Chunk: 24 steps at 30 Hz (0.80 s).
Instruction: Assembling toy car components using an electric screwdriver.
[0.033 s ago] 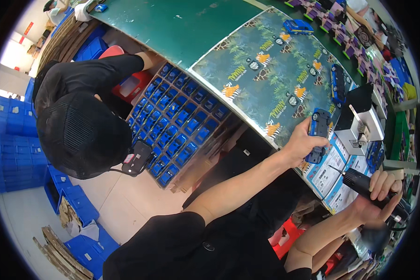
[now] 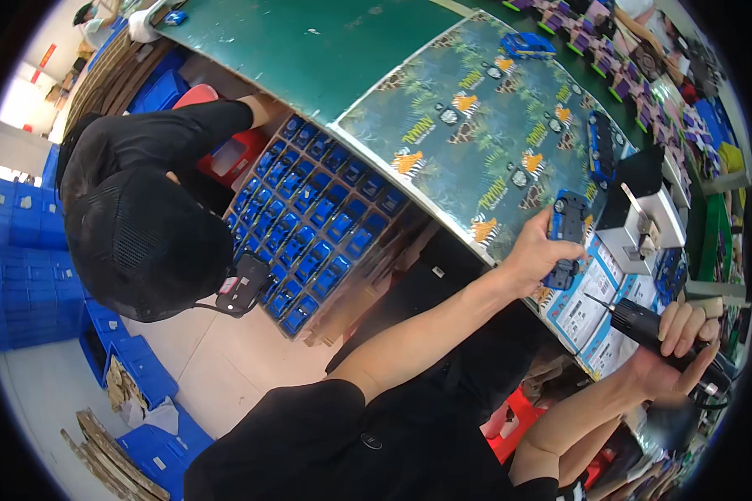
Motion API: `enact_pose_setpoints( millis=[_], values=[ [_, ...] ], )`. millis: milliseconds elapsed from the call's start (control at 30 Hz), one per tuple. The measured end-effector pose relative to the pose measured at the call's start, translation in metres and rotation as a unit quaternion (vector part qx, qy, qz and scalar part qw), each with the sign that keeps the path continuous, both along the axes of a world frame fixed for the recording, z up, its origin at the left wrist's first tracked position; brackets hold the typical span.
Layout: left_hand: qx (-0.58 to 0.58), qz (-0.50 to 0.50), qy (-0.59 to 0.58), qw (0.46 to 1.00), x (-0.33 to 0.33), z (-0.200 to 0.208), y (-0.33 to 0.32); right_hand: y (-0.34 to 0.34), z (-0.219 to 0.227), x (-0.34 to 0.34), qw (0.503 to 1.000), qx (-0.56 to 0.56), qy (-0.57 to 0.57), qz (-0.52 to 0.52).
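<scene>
My left hand (image 2: 533, 257) is closed around a blue toy car (image 2: 570, 219), gripping it near the bench's front edge with its black underside facing up. In my right hand (image 2: 683, 336) is a black electric screwdriver (image 2: 635, 322). Its thin bit points left toward the car and stays apart from it. Behind the screwdriver stands a small white and black screw feeder (image 2: 625, 240). Another toy car (image 2: 602, 149) rests at the far side of the patterned mat, dark underside showing. Printed sheets (image 2: 583, 316) lie under the car and the tool.
A blue car (image 2: 528, 45) sits at the mat's far end, and more blue parts (image 2: 670, 272) are beside the feeder. To my left, a person in a black cap (image 2: 146, 242) leans by a divided crate of blue cars (image 2: 309, 225). Blue bins (image 2: 33, 288) are stacked farther left.
</scene>
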<state>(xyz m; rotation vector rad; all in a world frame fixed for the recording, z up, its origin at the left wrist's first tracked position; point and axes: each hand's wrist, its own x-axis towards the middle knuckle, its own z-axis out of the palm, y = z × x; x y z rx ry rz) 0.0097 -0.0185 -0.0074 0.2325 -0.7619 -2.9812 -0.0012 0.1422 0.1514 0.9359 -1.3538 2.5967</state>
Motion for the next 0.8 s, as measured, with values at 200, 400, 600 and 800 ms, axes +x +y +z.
enact_pose_setpoints(
  millis=[200, 400, 600, 800],
  values=[
    [-0.035, 0.024, 0.001, 0.999, 0.002, -0.008, -0.008, -0.019, -0.012, 0.007, 1.0, 0.007, 0.024, 0.007],
    [-0.048, -0.014, -0.001, 0.999, -0.003, 0.0, -0.002, -0.019, -0.027, 0.006, 0.999, 0.035, 0.04, 0.007],
    [-0.061, -0.013, -0.009, 0.998, -0.004, 0.001, -0.001, -0.025, -0.039, 0.007, 1.0, 0.028, -0.01, -0.002],
    [-0.019, -0.041, -0.037, 0.998, -0.006, -0.004, -0.006, -0.03, -0.053, 0.005, 0.999, 0.034, 0.017, 0.039]
  ],
)
